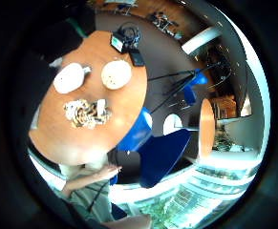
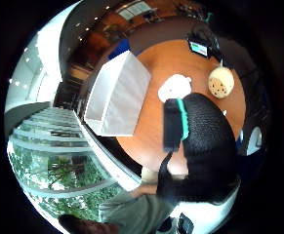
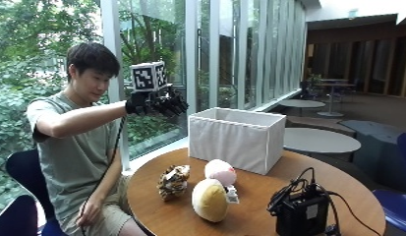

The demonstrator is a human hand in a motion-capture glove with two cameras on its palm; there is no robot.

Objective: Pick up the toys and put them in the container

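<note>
Above the desk [image 3: 255,206] your gloved grip [image 3: 158,104] was raised high, fingers hanging loosely curled with nothing in them. Just beyond it, lower down, stood the white fabric container [image 3: 238,139], its top open. Well below the grip, three toys sat close together on the wood: a brown striped toy [image 3: 173,182], a pink-and-white plush [image 3: 220,172] and a yellow round plush [image 3: 210,199], the last two touching. From the palm, the same three showed on the round desktop, the striped one [image 1: 86,113] apart from the two pale ones. Farther from your grip, a black device with cables [image 3: 302,212] sat on the desk's near edge
</note>
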